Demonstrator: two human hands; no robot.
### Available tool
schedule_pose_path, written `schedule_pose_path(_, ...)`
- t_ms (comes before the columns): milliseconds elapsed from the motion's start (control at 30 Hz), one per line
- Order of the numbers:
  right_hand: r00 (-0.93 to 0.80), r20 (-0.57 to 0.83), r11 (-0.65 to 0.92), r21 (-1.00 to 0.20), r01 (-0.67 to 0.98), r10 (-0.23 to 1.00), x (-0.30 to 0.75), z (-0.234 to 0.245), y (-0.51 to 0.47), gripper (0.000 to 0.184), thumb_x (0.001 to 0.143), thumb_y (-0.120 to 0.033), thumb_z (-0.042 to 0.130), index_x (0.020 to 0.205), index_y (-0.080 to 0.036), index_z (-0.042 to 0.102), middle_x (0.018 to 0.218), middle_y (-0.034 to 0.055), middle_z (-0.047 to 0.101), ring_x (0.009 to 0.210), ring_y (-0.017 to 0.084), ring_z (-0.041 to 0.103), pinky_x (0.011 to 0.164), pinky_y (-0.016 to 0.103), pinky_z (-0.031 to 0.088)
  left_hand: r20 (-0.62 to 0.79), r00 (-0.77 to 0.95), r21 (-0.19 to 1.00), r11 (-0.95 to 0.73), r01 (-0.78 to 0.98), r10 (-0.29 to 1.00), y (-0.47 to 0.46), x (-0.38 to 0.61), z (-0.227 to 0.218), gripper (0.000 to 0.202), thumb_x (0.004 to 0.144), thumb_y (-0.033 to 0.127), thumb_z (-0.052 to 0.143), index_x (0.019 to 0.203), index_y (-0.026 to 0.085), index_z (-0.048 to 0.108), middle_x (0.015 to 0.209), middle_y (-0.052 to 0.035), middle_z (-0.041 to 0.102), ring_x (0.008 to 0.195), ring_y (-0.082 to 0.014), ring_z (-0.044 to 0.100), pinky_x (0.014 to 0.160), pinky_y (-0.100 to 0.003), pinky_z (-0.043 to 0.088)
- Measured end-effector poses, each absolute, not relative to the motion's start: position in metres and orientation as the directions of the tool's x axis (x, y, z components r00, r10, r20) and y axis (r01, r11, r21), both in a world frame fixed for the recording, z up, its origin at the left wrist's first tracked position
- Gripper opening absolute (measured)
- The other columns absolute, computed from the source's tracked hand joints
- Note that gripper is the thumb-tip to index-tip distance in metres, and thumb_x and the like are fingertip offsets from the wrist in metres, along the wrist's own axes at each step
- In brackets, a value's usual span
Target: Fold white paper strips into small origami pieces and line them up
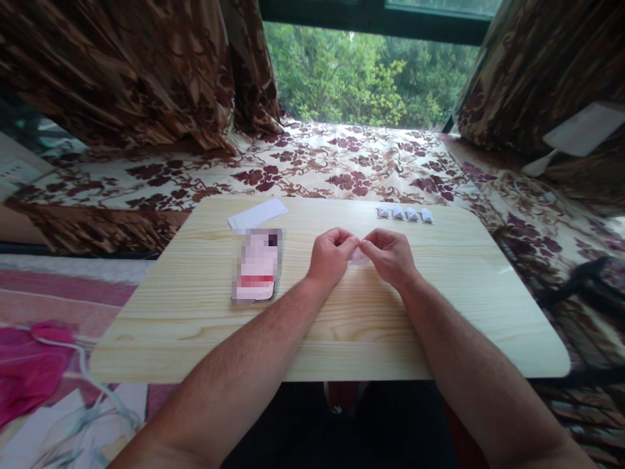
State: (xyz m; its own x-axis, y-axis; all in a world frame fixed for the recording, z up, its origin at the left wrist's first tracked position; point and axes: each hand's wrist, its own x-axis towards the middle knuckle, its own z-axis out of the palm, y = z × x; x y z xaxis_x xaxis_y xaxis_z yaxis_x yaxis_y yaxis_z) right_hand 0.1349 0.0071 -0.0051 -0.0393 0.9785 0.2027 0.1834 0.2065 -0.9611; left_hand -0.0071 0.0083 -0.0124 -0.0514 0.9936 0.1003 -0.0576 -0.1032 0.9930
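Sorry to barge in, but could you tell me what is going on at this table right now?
A person sits at a light wooden table and pinches a small white paper piece between the left hand and the right hand, just above the tabletop. Four small folded paper shapes lie in a row near the far edge. A phone lies to the left of the hands, with white paper slips just beyond it.

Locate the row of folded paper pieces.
Head view: the folded paper pieces sit in a row at the far edge of the table, right of centre, beyond the right hand, which pinches a paper scrap with the left hand.
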Motion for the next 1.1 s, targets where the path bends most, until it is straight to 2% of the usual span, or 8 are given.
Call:
schedule_pose_path(133,-0.044,0.145,0.15,-0.975,0.165,0.988,0.1338,-0.004,0.0083,0.022,0.075,-0.034,0.071,0.064,-0.016,0.062,0.055,-0.0026,0.055,0.051,0.011,0.045,0.049,0.026,0.031,0.094,-0.073,0.993,-0.098,-0.059,0.993,0.0096,-0.0076,-0.0149,0.019,0.074,0.032,0.071,0.067,0.017,0.063,0.059,0.0025,0.055,0.056,-0.0099,0.045,0.053,-0.023,0.035)
schedule_pose_path(633,-0.122,0.13,0.142,-0.985,0.095,0.984,0.1303,-0.0047,0.0072,0.021,0.074,-0.035,0.073,0.073,-0.017,0.063,0.063,-0.0032,0.057,0.058,0.011,0.046,0.054,0.026,0.032,0.086,-0.163,0.975,-0.116,-0.188,0.983,0.0116,-0.0062,-0.0135,0.017,0.072,0.032,0.073,0.069,0.018,0.063,0.055,0.0049,0.053,0.047,-0.0078,0.041,0.048,-0.022,0.034)
schedule_pose_path(867,-0.04,0.181,0.185,-0.973,0.136,0.983,0.1302,-0.0055,0.0084,0.022,0.076,-0.034,0.071,0.067,-0.017,0.06,0.06,-0.003,0.056,0.055,0.01,0.044,0.054,0.026,0.032,0.097,-0.117,0.975,-0.118,-0.19,0.988,0.0109,-0.0063,-0.0127,0.017,0.074,0.032,0.073,0.069,0.018,0.063,0.053,0.0046,0.054,0.047,-0.0081,0.043,0.047,-0.023,0.033)
schedule_pose_path(1100,-0.145,0.163,0.178,-0.979,0.101,0.976,0.1355,-0.0032,0.0071,0.026,0.076,-0.037,0.075,0.065,-0.018,0.062,0.061,-0.0003,0.061,0.056,0.012,0.051,0.056,0.027,0.038,0.134,-0.046,0.976,-0.14,-0.168,0.99,0.0073,-0.0064,-0.0112,0.015,0.074,0.031,0.073,0.073,0.017,0.067,0.059,0.0031,0.058,0.051,-0.0084,0.046,0.049,-0.023,0.036)
